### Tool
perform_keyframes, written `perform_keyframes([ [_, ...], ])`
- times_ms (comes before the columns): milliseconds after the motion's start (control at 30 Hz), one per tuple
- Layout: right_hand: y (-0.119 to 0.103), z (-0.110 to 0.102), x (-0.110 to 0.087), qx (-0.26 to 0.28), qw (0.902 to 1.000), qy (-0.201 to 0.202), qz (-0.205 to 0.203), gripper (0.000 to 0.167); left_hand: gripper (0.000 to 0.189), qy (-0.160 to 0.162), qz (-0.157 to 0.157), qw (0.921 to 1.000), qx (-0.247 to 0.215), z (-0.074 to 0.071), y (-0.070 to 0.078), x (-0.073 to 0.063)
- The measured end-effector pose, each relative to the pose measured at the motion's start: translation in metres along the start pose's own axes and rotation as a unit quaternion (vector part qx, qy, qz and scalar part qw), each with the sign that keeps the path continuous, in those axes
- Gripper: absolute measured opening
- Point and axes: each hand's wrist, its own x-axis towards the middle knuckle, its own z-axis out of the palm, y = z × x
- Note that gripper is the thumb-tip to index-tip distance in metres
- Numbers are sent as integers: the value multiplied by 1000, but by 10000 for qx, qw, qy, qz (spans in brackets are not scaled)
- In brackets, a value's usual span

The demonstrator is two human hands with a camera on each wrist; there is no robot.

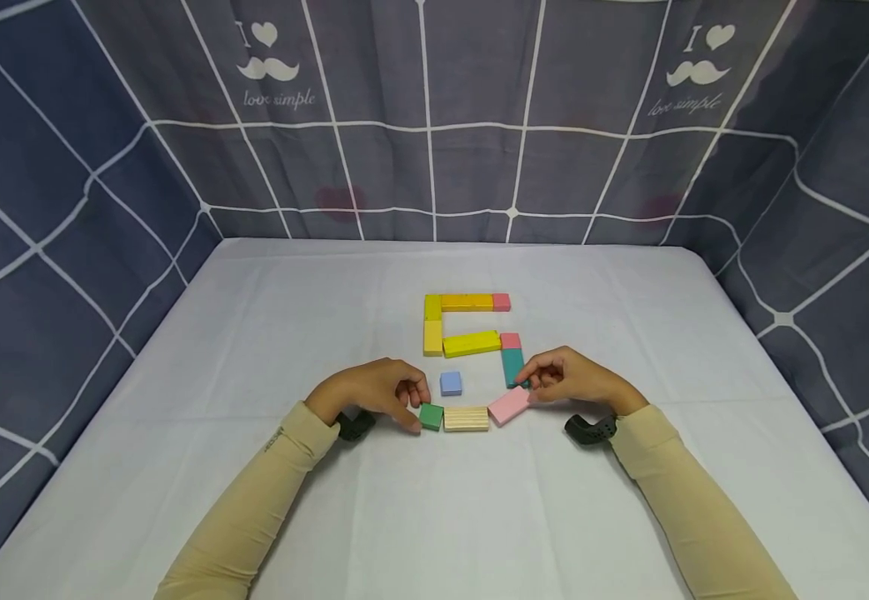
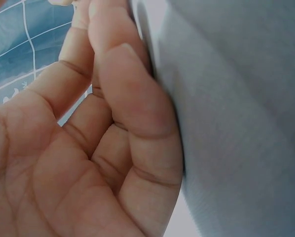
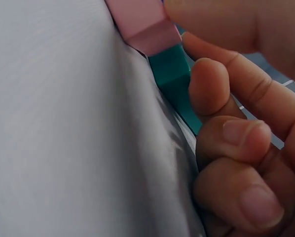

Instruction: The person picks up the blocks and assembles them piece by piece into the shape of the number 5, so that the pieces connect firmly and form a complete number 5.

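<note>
In the head view my left hand [image 1: 377, 392] pinches a small green block [image 1: 431, 417] between thumb and index finger. The left wrist view shows only its curled fingers [image 2: 137, 108] beside the cloth, the block being hidden. My right hand [image 1: 572, 379] grips the right end of a pink block [image 1: 509, 407], which lies at a slant. A ridged wooden block [image 1: 466, 419] sits between the green and pink ones. Just above the pink block is a teal block [image 1: 512, 367], close to my right fingertips. A small blue cube [image 1: 451, 383] stands alone.
Farther back, a yellow upright block [image 1: 432, 337], a yellow-orange bar [image 1: 467, 302], a slanted yellow bar [image 1: 471, 343] and small pink-red blocks [image 1: 501, 302] form a bent line. A white cloth [image 1: 314, 300] covers the table, with dark gridded curtains [image 1: 479, 167] around it.
</note>
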Motion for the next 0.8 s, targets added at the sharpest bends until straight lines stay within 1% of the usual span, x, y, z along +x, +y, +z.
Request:
perform_keyframes([
  [133,1,0,0,1,10000,-75,-3,28,30,-10,16,10000,-22,0,-1,0],
  [333,1,-1,1,29,10000,-70,22,27,32,-18,57,9999,-90,-1,1,-2],
  [567,0,-1,2,-34,10000,-63,49,25,27,51,118,9998,-121,-4,0,-3],
  [700,0,-1,2,-70,9999,-40,118,25,27,248,173,9995,-91,-5,1,-4],
  [800,0,-1,1,-62,9999,-35,127,25,27,504,362,9981,-17,-6,2,-4],
])
